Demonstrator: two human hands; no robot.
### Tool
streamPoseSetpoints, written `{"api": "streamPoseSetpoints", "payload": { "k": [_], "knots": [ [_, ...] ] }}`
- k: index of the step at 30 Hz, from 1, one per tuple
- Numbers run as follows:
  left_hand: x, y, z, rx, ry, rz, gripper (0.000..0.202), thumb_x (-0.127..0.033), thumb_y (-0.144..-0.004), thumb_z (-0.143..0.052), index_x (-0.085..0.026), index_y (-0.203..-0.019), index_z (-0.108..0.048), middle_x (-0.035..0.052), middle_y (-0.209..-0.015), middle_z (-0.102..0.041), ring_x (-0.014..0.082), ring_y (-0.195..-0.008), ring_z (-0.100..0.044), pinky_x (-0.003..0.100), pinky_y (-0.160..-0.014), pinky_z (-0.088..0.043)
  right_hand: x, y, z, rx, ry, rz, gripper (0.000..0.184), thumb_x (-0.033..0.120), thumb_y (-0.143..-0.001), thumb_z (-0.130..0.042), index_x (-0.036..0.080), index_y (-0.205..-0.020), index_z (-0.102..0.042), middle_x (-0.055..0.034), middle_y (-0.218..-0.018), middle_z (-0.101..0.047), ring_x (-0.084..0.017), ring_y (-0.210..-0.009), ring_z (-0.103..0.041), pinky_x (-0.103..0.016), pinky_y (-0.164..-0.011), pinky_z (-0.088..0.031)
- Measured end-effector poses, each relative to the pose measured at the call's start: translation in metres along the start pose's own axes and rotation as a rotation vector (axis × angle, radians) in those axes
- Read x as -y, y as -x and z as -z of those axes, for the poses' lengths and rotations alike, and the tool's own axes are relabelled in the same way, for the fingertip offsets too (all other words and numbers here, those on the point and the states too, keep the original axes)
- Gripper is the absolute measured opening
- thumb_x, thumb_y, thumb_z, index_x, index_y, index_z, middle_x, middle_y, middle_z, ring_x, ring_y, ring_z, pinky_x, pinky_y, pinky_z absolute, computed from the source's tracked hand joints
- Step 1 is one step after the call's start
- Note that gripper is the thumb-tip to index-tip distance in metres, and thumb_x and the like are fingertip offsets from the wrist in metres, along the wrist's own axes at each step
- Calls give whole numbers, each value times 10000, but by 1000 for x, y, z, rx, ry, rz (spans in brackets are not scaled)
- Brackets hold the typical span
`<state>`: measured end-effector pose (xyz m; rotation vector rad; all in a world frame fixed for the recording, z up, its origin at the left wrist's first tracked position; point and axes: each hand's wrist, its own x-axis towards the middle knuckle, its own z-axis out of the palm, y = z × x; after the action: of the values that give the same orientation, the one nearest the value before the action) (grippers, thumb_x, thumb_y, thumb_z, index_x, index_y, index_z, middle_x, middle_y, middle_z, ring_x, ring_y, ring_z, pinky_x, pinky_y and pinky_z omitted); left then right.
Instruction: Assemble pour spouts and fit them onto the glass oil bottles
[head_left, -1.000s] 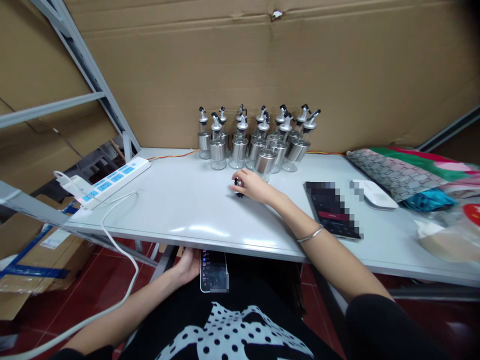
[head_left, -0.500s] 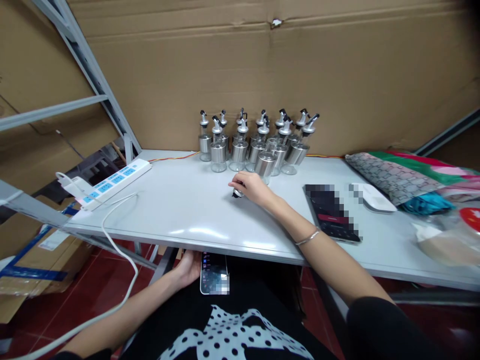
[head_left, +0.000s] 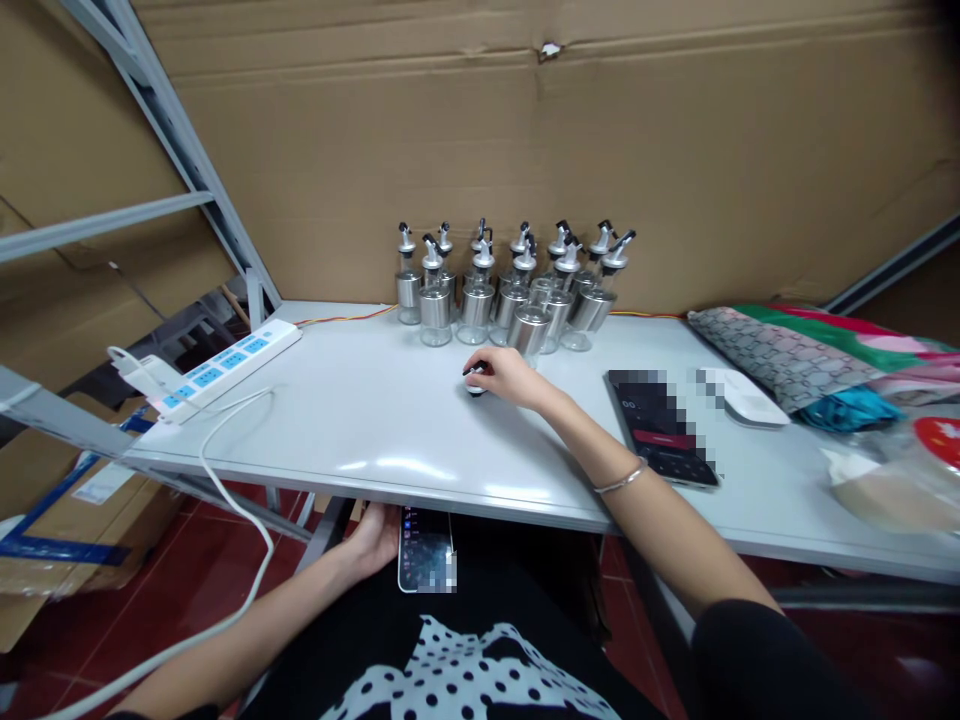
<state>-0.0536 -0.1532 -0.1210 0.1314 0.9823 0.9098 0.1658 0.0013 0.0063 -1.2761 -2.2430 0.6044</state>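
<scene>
My right hand (head_left: 504, 378) is closed on a silver and black pourer spout (head_left: 475, 388), just above the white table (head_left: 360, 400). Behind that hand stands a glass bottle with a steel sleeve (head_left: 529, 326) and no spout on its neck. Several matching bottles (head_left: 435, 310) with pourer spouts are grouped at the table's back. Below the front edge, my left hand (head_left: 377, 540) holds a smartphone (head_left: 424, 555) by its left side, over my lap; the fingers are partly hidden under it.
A power strip (head_left: 229, 368) with a white cable lies at the table's left end. To the right are a dark phone (head_left: 652, 425), a white device (head_left: 746, 398), a patterned bag (head_left: 772, 350) and a tape roll (head_left: 892, 490). Cardboard (head_left: 525, 130) lines the back.
My right hand has shifted slightly, and the pourer spout in its fingers has turned, with its black end showing above them. The left hand and smartphone stay in place.
</scene>
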Motion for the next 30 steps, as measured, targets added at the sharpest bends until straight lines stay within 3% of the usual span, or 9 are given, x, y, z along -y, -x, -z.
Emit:
{"api": "streamPoseSetpoints", "payload": {
  "k": [3, 8, 10, 12, 15, 21, 24, 30],
  "knots": [
    [-1, 2, -3, -32, 2, 5, 363, -293, -924, -425, -106, -1223, -515, 115, -965, -695, 242, -878, -658, 363, -833, -500, -2, 0, 4, -87, -93, 51, 85, 190, -787, -575, 157, -845, -628, -36, -818, -668, -148, -777, -603, -267, -758, -439],
    [-1, 2, -3, -36, 5, -3, 372, -291, -945, -361, -90, -1215, -519, 119, -931, -697, 242, -869, -659, 370, -832, -501, 4, 4, 25, -724, -81, 288, 94, 284, -819, -500, 192, -801, -509, -74, -917, -636, -177, -893, -582, -325, -833, -441],
    [1, 1, -1, -14, 11, -13, 363, -281, -928, -402, -93, -1216, -520, 117, -924, -699, 246, -864, -660, 370, -831, -502, 6, 7, 38, -944, -34, 283, 90, 288, -828, -458, 210, -783, -455, -76, -928, -618, -181, -916, -573, -343, -847, -438],
    [2, -1, 2, -5, 17, -21, 357, -258, -914, -427, -98, -1220, -515, 114, -917, -701, 246, -857, -662, 367, -828, -503, 5, 7, 54, -1042, 4, 186, 77, 267, -844, -390, 215, -820, -442, -69, -901, -604, -178, -871, -578, -350, -809, -449],
    [4, -4, 5, -5, 30, -16, 354, -244, -913, -429, -103, -1228, -504, 112, -912, -703, 245, -854, -664, 363, -824, -504, 1, 2, 78, -959, 139, 13, 104, 266, -832, -425, 196, -880, -485, -72, -867, -599, -192, -794, -579, -360, -754, -456],
    [6, -8, 10, 23, 44, 10, 358, -272, -908, -459, -114, -1226, -502, 116, -950, -700, 248, -890, -661, 362, -846, -498, 2, -9, 97, -439, 528, -237, 135, 288, -828, -539, 194, -890, -614, -110, -823, -651, -258, -752, -596, -369, -657, -430],
    [8, -9, 13, 59, 49, 27, 379, -297, -889, -499, -123, -1225, -510, 119, -992, -694, 256, -917, -657, 370, -859, -497, 13, -11, 93, -254, 582, -211, 167, 271, -853, -519, 198, -965, -619, -113, -832, -670, -262, -749, -609, -340, -621, -407],
    [12, -10, 17, 62, 52, 41, 347, -342, -876, -512, -150, -1159, -576, 110, -965, -704, 304, -1004, -633, 391, -854, -505, 60, -26, 68, -61, 481, 39, 137, 218, -865, -501, 201, -908, -630, -74, -863, -690, -207, -776, -633, -268, -611, -382]
  ]
}}
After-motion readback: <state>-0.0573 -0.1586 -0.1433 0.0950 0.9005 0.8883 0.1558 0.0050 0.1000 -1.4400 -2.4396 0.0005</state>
